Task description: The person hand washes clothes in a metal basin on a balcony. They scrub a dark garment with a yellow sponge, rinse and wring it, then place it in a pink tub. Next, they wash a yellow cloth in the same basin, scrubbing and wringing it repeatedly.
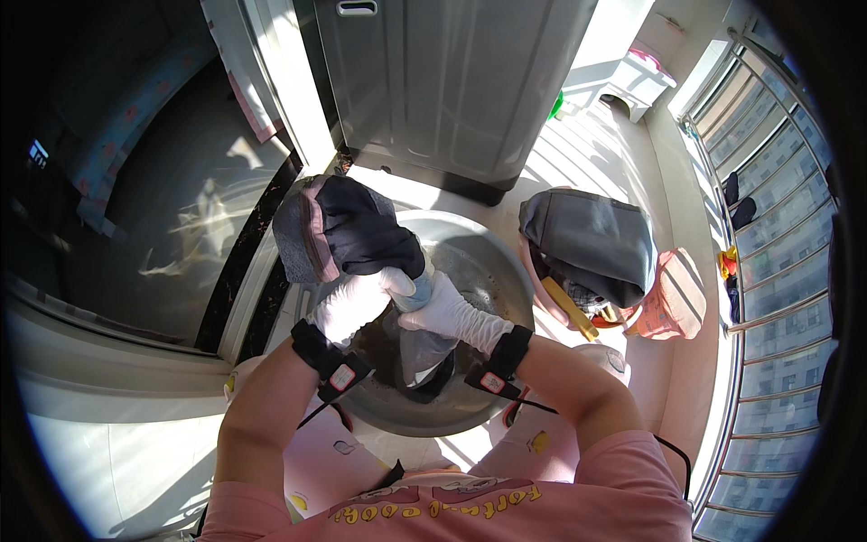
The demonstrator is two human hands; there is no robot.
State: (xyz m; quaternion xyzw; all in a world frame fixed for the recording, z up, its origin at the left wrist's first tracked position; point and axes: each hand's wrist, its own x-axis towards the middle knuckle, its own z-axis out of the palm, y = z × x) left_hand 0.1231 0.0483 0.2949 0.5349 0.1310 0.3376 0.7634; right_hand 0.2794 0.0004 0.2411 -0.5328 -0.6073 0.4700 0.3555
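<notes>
My left hand (355, 301), in a white glove, grips a dark garment (369, 230) with a grey section and a pinkish-brown band. Its bulk bunches up beyond my fists, past the basin's far left rim. From the other side my right hand (454, 311), gloved too, closes on the same bundle. A light blue piece of fabric (414, 293) shows between the two fists. Below them, grey cloth (427, 356) hangs down to the water, its dark end in the basin. The round grey basin (518, 278) stands on the floor between my legs and holds murky, foamy water.
A pink container (535, 288) heaped with grey clothing (589, 237) stands to the right, a yellow bar-shaped object (569, 308) at its front. Beside it is a salmon-pink bag-like item (677, 295). A grey appliance cabinet (447, 88) rises ahead; a doorway threshold (254, 271) lies left, window railings (779, 318) right.
</notes>
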